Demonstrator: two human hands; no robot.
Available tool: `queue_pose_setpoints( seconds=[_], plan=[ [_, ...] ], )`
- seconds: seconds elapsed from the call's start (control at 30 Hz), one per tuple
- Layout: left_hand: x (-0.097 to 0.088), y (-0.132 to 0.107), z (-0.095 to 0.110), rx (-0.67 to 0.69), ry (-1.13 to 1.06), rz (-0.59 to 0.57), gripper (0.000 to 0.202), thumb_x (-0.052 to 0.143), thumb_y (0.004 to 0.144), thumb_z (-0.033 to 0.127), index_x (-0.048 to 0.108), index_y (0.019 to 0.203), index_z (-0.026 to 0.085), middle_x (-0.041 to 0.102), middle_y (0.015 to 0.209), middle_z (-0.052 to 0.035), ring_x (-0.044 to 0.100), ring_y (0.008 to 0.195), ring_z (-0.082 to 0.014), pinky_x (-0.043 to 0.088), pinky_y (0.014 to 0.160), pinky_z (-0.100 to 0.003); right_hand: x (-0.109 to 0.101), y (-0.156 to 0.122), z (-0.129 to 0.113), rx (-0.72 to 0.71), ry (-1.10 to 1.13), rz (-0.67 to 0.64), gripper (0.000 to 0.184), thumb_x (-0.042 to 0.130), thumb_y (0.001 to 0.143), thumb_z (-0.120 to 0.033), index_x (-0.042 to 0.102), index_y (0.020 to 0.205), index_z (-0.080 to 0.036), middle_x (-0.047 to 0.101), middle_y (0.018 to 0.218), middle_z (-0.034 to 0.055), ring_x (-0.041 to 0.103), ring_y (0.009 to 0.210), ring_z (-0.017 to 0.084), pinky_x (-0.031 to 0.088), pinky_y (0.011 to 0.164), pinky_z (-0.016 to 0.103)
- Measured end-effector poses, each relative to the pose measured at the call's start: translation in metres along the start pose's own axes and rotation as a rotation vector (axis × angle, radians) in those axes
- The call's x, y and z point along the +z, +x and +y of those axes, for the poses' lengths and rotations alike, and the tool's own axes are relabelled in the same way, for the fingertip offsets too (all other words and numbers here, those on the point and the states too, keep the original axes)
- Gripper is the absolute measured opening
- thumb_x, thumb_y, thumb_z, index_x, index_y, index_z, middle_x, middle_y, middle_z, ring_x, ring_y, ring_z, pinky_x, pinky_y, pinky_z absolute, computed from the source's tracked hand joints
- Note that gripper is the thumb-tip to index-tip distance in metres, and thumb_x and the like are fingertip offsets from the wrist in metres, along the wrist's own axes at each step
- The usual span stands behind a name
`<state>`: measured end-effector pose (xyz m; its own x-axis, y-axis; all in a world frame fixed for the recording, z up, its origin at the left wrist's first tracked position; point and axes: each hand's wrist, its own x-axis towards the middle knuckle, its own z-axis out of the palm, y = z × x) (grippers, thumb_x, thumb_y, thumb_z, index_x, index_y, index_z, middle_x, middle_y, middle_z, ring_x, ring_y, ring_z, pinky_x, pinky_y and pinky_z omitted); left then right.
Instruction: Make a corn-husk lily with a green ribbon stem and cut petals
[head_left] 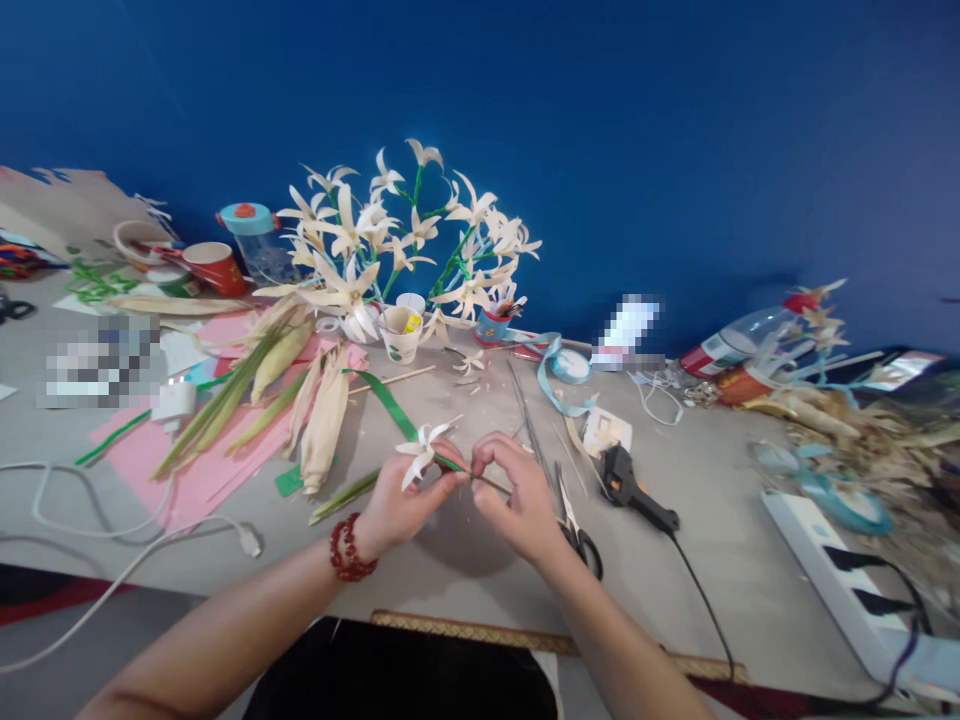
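Observation:
A small white husk flower (423,452) on a thin stem is held between both hands above the table. My left hand (405,500), with a red bead bracelet at the wrist, pinches the stem just below the petals. My right hand (517,495) has thumb and fingers closed on the stem farther along. Green wrapping shows on the stem near the flower. A green strip (386,398) lies on the table behind the left hand. Beside the right hand are scissors (576,530) with black handles and some thin wires (529,410).
A black glue gun (634,488) with a cord lies at the right, near a white power strip (825,590). Corn husks (326,420) rest on pink paper (135,450) at the left. Finished white flowers (420,230) stand in cups against the blue wall.

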<state>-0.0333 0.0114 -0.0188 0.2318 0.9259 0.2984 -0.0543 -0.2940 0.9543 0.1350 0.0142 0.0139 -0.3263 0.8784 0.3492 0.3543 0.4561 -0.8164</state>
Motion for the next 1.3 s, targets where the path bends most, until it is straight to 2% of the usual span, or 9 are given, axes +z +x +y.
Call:
queue_pose_setpoints(
  seconds=[0.4,0.57,0.67,0.73,0.9,1.0,1.1,1.3],
  plan=[
    [0.002,-0.003,-0.003,0.088,0.099,0.006,0.006,0.061,0.082,0.016,0.066,0.085,0.019,0.068,0.082,-0.0060,0.062,0.085,-0.0209,0.048,0.083,-0.034,0.001,0.001,0.009,0.173,0.320,-0.107,0.005,0.052,0.072,-0.023,0.048,0.070,-0.021,0.052,0.073,0.0005,0.050,0.070,0.018,0.041,0.065,0.028],
    [0.003,-0.003,0.000,0.068,0.113,0.026,0.007,0.062,0.079,0.015,0.066,0.081,0.020,0.067,0.080,-0.0046,0.061,0.079,-0.0192,0.047,0.077,-0.031,0.004,0.001,0.011,0.197,0.328,-0.153,0.006,0.052,0.075,-0.024,0.048,0.071,-0.021,0.055,0.074,0.0011,0.053,0.073,0.019,0.043,0.065,0.028],
    [0.003,-0.002,-0.001,0.032,0.034,0.035,0.003,0.063,0.079,0.017,0.065,0.080,0.019,0.066,0.079,-0.0044,0.060,0.081,-0.0188,0.047,0.079,-0.031,-0.001,0.002,0.010,0.158,0.270,-0.148,0.003,0.051,0.076,-0.022,0.052,0.074,-0.020,0.056,0.076,0.0012,0.054,0.075,0.019,0.044,0.069,0.030],
    [0.002,-0.001,-0.002,-0.035,-0.075,0.053,0.004,0.065,0.080,0.021,0.065,0.078,0.018,0.063,0.077,-0.0038,0.058,0.077,-0.0173,0.047,0.076,-0.029,-0.008,0.002,0.010,0.117,0.231,-0.094,0.007,0.049,0.079,-0.021,0.056,0.080,-0.020,0.057,0.083,0.0032,0.056,0.081,0.020,0.045,0.075,0.033],
    [0.002,0.004,-0.006,-0.353,-0.407,0.110,0.022,0.075,0.073,0.033,0.062,0.076,0.015,0.058,0.072,-0.0012,0.050,0.059,-0.0098,0.041,0.054,-0.022,-0.021,-0.004,0.009,-0.053,0.043,0.149,0.013,0.049,0.082,-0.019,0.057,0.092,-0.020,0.058,0.096,0.0079,0.057,0.093,0.024,0.047,0.081,0.039],
    [0.002,0.006,-0.006,-0.478,-0.548,0.118,0.025,0.078,0.068,0.033,0.062,0.074,0.014,0.057,0.069,-0.0005,0.052,0.060,-0.0098,0.042,0.057,-0.021,-0.019,-0.008,0.005,-0.191,-0.135,0.125,0.019,0.055,0.078,-0.016,0.056,0.096,-0.022,0.059,0.094,0.0074,0.059,0.092,0.024,0.049,0.081,0.040],
    [0.003,0.008,-0.004,-0.518,-0.629,0.114,0.023,0.079,0.067,0.030,0.064,0.072,0.014,0.056,0.068,0.0004,0.049,0.058,-0.0080,0.043,0.059,-0.021,-0.013,-0.010,0.002,-0.289,-0.294,0.089,0.025,0.058,0.076,-0.015,0.056,0.100,-0.023,0.063,0.094,0.0083,0.060,0.094,0.026,0.050,0.081,0.042],
    [0.004,0.010,0.000,-0.552,-0.684,0.100,0.020,0.079,0.068,0.028,0.066,0.071,0.014,0.054,0.063,0.0022,0.045,0.054,-0.0064,0.041,0.057,-0.020,-0.005,-0.009,0.006,-0.344,-0.415,0.085,0.025,0.060,0.078,-0.013,0.058,0.101,-0.023,0.066,0.096,0.0092,0.061,0.090,0.024,0.051,0.083,0.043]
  ],
)
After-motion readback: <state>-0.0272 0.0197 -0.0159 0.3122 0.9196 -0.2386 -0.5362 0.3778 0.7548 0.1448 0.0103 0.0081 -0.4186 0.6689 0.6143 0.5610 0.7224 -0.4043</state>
